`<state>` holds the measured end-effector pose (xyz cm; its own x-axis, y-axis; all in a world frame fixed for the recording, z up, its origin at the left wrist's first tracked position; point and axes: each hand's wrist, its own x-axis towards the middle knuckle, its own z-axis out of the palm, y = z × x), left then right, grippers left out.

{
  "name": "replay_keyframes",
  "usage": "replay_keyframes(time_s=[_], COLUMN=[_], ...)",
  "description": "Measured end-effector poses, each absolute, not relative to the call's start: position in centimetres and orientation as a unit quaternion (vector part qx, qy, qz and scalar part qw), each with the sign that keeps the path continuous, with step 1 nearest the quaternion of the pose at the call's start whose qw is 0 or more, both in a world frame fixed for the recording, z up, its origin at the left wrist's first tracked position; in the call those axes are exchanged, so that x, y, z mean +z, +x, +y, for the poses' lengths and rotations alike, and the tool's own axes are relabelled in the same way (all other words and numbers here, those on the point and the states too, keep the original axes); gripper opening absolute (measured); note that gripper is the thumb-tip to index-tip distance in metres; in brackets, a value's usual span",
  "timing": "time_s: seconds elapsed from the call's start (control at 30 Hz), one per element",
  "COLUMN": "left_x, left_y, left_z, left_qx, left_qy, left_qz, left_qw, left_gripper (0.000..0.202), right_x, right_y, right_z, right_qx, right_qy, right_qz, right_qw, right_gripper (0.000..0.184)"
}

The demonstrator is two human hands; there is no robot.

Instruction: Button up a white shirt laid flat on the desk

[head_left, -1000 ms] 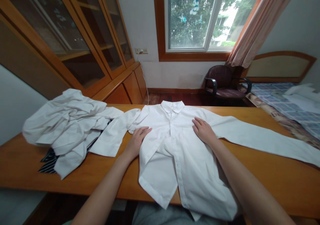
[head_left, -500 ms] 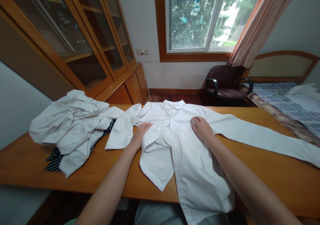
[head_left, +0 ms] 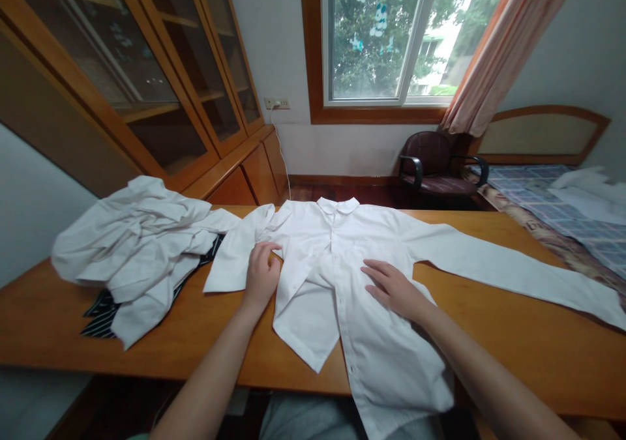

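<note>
A white button-up shirt (head_left: 364, 309) lies front up on the table, its collar at the far side and its hem hanging over the near edge. One front corner is folded back beside the button strip. The right-hand sleeve stretches out straight; the left-hand sleeve (head_left: 229, 264) is bent back toward me. My left hand (head_left: 263, 274) is at the left armpit, its bent fingers closed at the edge of the cloth; the fingertips are partly hidden. Flat on the shirt's chest rests my right hand (head_left: 394, 290), open with fingers spread.
A crumpled pile of white clothes (head_left: 132, 238) with a dark striped piece (head_left: 101, 316) lies on the left of the wooden table (head_left: 508, 336). Beyond stand a glass-door cabinet (head_left: 171, 68), an armchair (head_left: 430, 163) and a bed (head_left: 562, 195).
My left hand has moved left off the shirt front to the armpit, and its fingers have bent. My right hand has slid toward me over the shirt, fingers spreading.
</note>
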<state>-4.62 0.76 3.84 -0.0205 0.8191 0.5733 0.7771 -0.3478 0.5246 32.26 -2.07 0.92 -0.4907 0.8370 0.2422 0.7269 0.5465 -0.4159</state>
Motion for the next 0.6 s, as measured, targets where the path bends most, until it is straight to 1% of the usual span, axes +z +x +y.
replay_keyframes(time_s=[0.03,0.1,0.17,0.23,0.27,0.4,0.43,0.47,0.53,0.57,0.6], left_x=[4.5,5.3,5.4,5.0,4.7,4.0,4.0,4.0,3.9,3.8,3.6], left_y=[-4.2,-3.1,-1.9,-0.6,0.1,2.5,3.0,3.5,4.2,4.5,4.7], left_z=[-0.5,-2.9,-4.8,-6.0,-6.3,-6.3,-6.1,-5.9,-5.4,-5.2,-5.1], left_qx=[0.425,0.353,0.247,0.163,0.136,0.092,0.087,0.083,0.079,0.08,0.082], left_qy=[0.706,0.778,0.85,0.885,0.893,0.894,0.891,0.889,0.886,0.885,0.885], left_qz=[0.566,0.517,0.455,0.421,0.416,0.434,0.442,0.448,0.455,0.457,0.457], left_qw=[0.014,0.057,0.102,0.113,0.108,0.067,0.058,0.052,0.044,0.041,0.04], left_gripper=[0.025,0.021,0.021,0.023,0.025,0.036,0.036,0.034,0.024,0.018,0.013], right_x=[0.9,1.3,2.4,3.8,4.5,6.2,6.3,6.2,5.9,5.7,5.5], right_y=[32.2,31.9,31.3,30.5,30.1,28.5,28.1,27.9,27.6,27.5,27.6], right_z=[-2.0,-2.1,-2.6,-3.4,-3.9,-5.7,-6.0,-6.3,-6.4,-6.3,-6.2], right_qx=[0.135,0.161,0.199,0.229,0.238,0.237,0.233,0.233,0.249,0.264,0.283], right_qy=[-0.46,-0.465,-0.466,-0.454,-0.445,-0.464,-0.473,-0.48,-0.483,-0.48,-0.476], right_qz=[-0.85,-0.837,-0.822,-0.819,-0.824,-0.839,-0.838,-0.837,-0.833,-0.829,-0.825], right_qw=[0.219,0.237,0.259,0.266,0.256,0.159,0.14,0.125,0.109,0.109,0.116], right_gripper=[0.042,0.039,0.031,0.024,0.023,0.035,0.033,0.027,0.013,0.009,0.009])
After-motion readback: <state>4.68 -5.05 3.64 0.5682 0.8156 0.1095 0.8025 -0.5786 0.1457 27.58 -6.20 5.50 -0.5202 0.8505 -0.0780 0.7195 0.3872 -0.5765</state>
